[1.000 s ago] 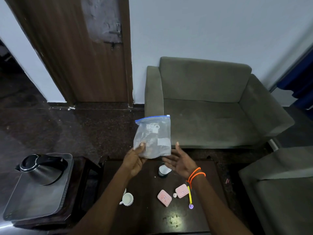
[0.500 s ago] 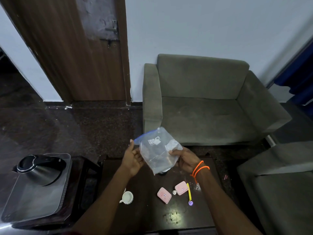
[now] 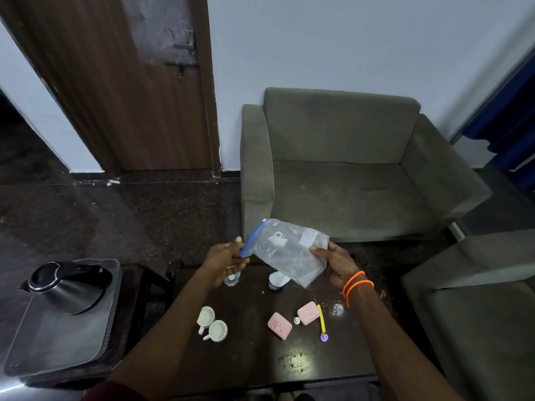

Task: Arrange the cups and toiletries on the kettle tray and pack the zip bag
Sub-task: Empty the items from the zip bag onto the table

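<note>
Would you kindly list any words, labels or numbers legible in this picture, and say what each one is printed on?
None can be read for certain.
Clear plastic zip bag with blue seal, held by both hands: a white printed logo and a pale label patch, both too blurred to read.
Two pink rectangular soap boxes on the dark wooden table: small red and white labels, too small to read.
Steel kettle: no marking visible.

Both arms reach forward. The left hand pinches with its fingertips; the right hand grips with curled fingers.
</note>
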